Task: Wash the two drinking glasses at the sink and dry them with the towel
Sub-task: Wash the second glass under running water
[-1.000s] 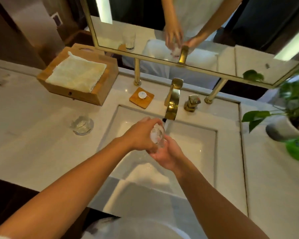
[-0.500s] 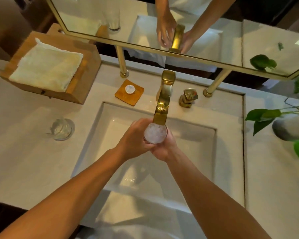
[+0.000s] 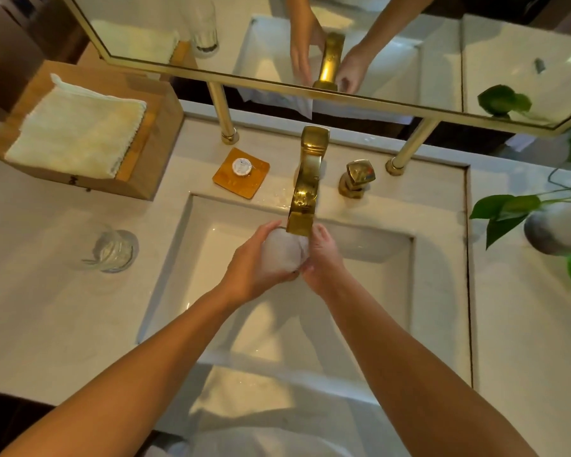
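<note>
Gold faucet (image 3: pixel 305 189) stood just above the first glass (image 3: pixel 284 252), gripped in curled fingers (image 3: pixel 267 229) of left hand (image 3: pixel 251 270) and right hand (image 3: pixel 323 258); second glass (image 3: pixel 114 250), well left of the fingers, and towel (image 3: pixel 76 127) apparently awaited use.

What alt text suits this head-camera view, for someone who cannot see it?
The left hand and right hand grip a drinking glass under a gold faucet, over a white sink. A second glass stands on the counter at left, near a folded towel on a wooden box.
</note>
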A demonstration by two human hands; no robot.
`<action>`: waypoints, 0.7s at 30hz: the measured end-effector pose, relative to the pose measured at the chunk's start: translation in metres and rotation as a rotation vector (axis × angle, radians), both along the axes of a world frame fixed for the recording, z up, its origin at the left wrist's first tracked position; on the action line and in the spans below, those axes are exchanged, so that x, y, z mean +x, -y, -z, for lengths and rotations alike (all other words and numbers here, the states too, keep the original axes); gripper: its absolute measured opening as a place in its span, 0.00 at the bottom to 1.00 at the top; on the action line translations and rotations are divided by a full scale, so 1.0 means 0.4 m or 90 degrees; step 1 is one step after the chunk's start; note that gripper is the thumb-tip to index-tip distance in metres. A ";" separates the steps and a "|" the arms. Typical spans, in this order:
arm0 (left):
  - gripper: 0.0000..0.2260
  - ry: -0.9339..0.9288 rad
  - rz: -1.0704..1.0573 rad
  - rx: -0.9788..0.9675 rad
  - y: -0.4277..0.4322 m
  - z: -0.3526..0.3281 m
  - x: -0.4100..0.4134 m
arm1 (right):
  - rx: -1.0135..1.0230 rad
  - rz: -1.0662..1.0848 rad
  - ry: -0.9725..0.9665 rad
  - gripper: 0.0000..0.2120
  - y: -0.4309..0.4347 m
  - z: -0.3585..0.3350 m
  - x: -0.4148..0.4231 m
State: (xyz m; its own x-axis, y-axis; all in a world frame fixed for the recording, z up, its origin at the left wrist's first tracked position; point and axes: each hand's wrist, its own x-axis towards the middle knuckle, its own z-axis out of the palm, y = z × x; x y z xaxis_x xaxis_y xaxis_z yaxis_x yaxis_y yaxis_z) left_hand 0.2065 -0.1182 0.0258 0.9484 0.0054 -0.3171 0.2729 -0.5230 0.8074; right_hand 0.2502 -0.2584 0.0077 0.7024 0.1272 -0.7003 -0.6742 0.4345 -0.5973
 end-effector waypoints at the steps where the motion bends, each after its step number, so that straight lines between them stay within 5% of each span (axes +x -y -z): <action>1: 0.40 -0.059 -0.042 -0.040 0.004 0.012 -0.003 | -0.107 -0.004 0.065 0.08 -0.004 -0.012 -0.004; 5: 0.36 -0.192 -0.089 -0.149 0.025 0.066 -0.025 | -0.728 -0.098 0.487 0.22 0.007 -0.024 -0.021; 8: 0.29 -0.180 -0.070 -0.129 0.051 0.069 -0.043 | -0.962 -0.105 0.636 0.18 0.050 -0.020 -0.019; 12: 0.17 0.103 0.034 0.004 0.057 0.047 -0.072 | -0.668 0.016 0.257 0.18 0.062 -0.020 -0.007; 15: 0.23 0.303 0.281 0.143 0.043 0.045 -0.081 | -0.170 -0.056 -0.125 0.19 0.062 0.009 0.017; 17: 0.22 0.335 0.392 0.249 0.034 0.036 -0.063 | 0.031 -0.191 -0.147 0.17 0.046 0.013 0.008; 21: 0.15 0.435 0.568 0.422 -0.011 0.031 0.006 | 0.074 -0.264 -0.151 0.23 0.002 0.007 0.004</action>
State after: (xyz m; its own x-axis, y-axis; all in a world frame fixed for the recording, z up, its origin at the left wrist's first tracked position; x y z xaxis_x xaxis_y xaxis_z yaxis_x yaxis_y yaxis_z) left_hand 0.2091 -0.1138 0.0133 0.6736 -0.7375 0.0479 -0.7337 -0.6595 0.1637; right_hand 0.2517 -0.2593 0.0049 0.3990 0.4490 -0.7995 -0.9160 0.1549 -0.3701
